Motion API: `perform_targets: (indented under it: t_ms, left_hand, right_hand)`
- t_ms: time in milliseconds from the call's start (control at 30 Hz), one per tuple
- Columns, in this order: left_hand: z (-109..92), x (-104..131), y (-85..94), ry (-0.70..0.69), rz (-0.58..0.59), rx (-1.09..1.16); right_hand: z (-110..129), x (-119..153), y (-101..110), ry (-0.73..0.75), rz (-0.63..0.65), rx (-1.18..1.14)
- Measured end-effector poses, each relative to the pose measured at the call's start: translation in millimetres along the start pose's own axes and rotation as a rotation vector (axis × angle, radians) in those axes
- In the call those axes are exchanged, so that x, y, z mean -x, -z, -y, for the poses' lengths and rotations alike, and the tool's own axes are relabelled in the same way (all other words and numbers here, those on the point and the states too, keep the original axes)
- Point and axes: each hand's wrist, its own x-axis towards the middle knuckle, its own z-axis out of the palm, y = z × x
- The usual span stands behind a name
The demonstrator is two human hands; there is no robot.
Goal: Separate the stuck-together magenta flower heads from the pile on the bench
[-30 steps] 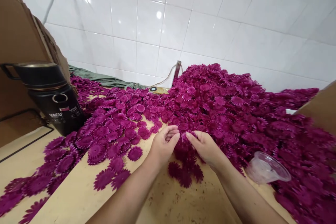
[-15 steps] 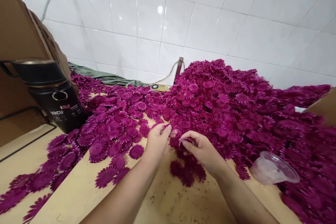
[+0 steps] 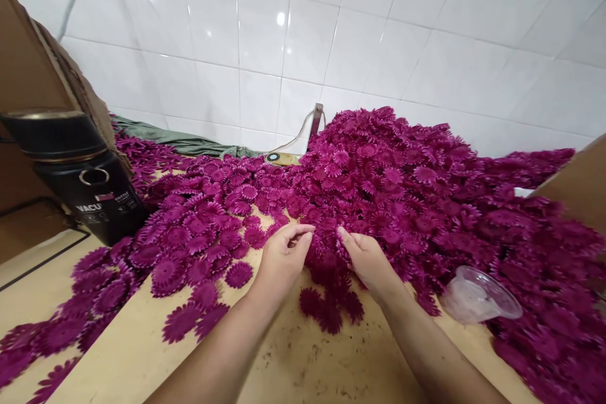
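Note:
My left hand is closed in a pinch, thumb against fingertips, at the near edge of the magenta flower heap. Whatever lies between those fingertips, if anything, is too small to make out. Just to the right, my right hand has its thumb pressed against a magenta cut-out flower; its other fingers are mostly hidden. Several dark magenta flowers lie on the tabletop below the gap between my hands. Another single flower rests flat to the left of my left wrist.
A big heap of magenta flowers covers the back and right. A clear plastic cup lies tipped at right. A black vacuum bottle stands at left beside cardboard. White tiled wall rises behind the tabletop.
My hands have moved slightly apart. The curled magenta flower that showed in my right hand's fingers is now mostly hidden. The whole view has shifted a little.

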Motion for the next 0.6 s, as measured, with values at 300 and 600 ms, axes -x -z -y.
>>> perform_targets:
  t_ms: [300,600]
  left_hand:
    - [3.1,2.8,-5.5,0.001,0.117,0.056]
    - [6.2,-5.2,1.7,0.326,-0.080,0.267]
  right_hand:
    - [16.9,12.0,-12.9,0.034,0.265,-0.209]
    - [12.6,12.5,-9.2,0.070,0.207,-0.075]
